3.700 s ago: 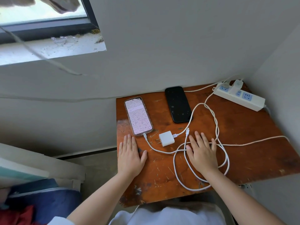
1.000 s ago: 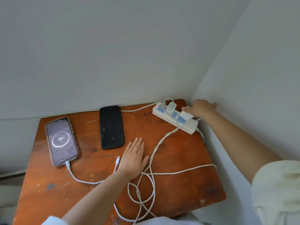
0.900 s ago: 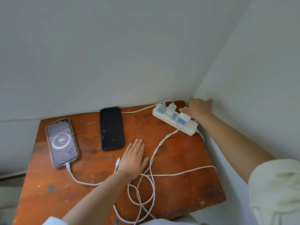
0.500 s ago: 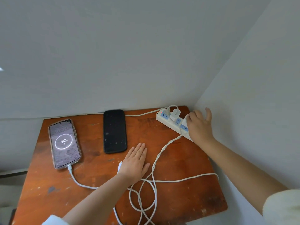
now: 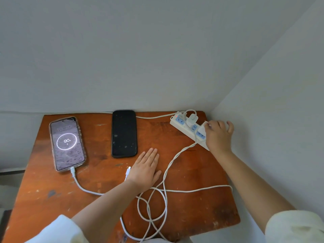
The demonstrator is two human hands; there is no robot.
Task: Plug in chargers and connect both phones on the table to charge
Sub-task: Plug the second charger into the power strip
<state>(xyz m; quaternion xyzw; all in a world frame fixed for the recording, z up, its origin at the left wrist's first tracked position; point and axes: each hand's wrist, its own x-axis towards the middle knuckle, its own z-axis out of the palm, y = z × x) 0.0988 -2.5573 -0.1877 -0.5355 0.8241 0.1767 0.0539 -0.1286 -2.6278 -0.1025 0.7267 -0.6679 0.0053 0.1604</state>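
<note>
Your right hand [image 5: 218,135] pinches the light, rigid charger [image 5: 204,126], upper right; grip its sides; left hand [image 5: 146,170] flat, empty

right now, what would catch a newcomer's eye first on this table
The lit phone at the table's left, showing a 90% charging ring with a white cable in its near end. Beside it lies the dark phone, unconnected, its loose connector lying by the left hand, which rests flat. At the far right corner, the right hand grips a white charger at the power strip.
</note>
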